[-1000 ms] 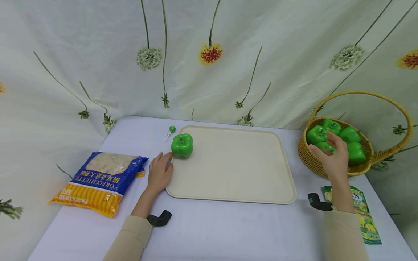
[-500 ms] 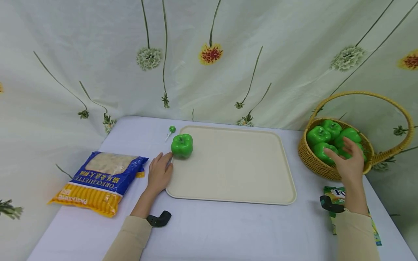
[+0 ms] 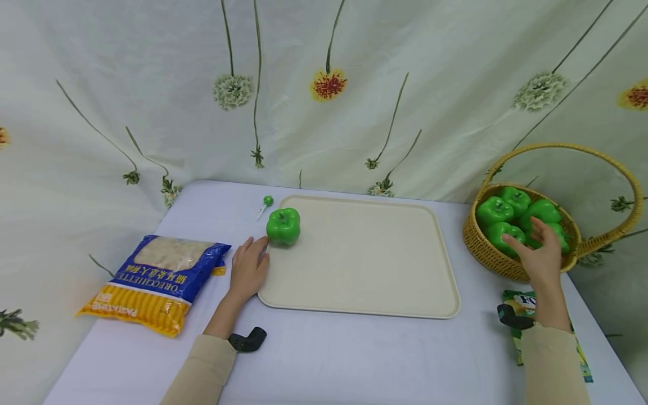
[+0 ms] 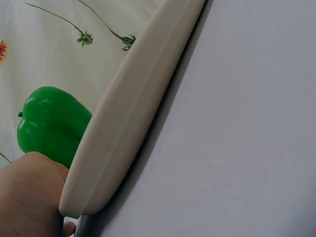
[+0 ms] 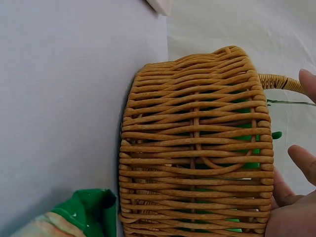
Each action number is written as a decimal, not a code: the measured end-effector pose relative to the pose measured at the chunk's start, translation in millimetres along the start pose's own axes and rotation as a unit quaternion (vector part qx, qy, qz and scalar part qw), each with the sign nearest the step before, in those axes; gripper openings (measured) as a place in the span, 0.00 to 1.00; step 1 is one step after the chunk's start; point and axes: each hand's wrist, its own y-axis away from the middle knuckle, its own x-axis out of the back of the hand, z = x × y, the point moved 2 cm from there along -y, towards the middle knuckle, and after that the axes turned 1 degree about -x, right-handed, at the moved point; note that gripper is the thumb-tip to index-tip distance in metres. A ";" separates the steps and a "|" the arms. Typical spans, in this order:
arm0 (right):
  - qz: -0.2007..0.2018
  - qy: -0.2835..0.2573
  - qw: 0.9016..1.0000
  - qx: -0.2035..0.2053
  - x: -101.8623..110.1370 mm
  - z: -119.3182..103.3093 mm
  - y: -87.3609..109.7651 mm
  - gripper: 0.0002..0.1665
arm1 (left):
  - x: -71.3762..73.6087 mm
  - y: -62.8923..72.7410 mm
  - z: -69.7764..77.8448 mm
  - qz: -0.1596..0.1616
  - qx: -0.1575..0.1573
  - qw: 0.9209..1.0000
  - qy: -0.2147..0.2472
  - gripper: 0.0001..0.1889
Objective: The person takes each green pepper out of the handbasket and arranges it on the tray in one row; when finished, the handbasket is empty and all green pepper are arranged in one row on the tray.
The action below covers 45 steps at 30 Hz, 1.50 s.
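Observation:
My left hand [image 3: 248, 270] rests at the left edge of the beige tray [image 3: 364, 259], fingertips right beside a green bell pepper [image 3: 283, 226] that sits at the tray's left side. In the left wrist view, the back of that hand [image 4: 32, 192] lies against the tray's rim [image 4: 123, 108]. My right hand [image 3: 544, 256] is over the front rim of the wicker basket [image 3: 483, 256], thumb and fingers spread above several green bell peppers [image 3: 505, 236]. The right wrist view shows its fingers [image 5: 308, 163] apart above the woven wall [image 5: 197, 133], with most peppers hidden behind it.
A blue and yellow bag of orecchiette pasta [image 3: 157, 281] lies at the left. A small green lollipop [image 3: 267, 201] is behind the pepper on the tray. A green packet [image 3: 521, 304] lies partly under the right forearm. The basket's tall handle [image 3: 562, 145] arches over its back.
My right hand has moved rightward across the basket from the left-hand peppers, and its fingers have drawn slightly closer together over the front ones. My left hand has stayed at the tray.

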 end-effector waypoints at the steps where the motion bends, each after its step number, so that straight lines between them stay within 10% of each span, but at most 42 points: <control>1: -0.003 0.001 1.000 0.002 -0.1 0.2 -0.3 0.50 | -0.1 -0.1 -0.1 -0.001 0.001 1.000 0.000 0.23; 31: -0.128 0.081 0.987 0.054 0.9 0.5 -9.0 0.53 | 1.5 1.5 3.0 0.000 0.001 1.000 -0.006 0.23; 45: -0.120 0.100 0.987 0.047 0.6 0.8 -12.2 0.52 | 1.8 1.2 3.7 -0.002 0.001 1.000 0.000 0.23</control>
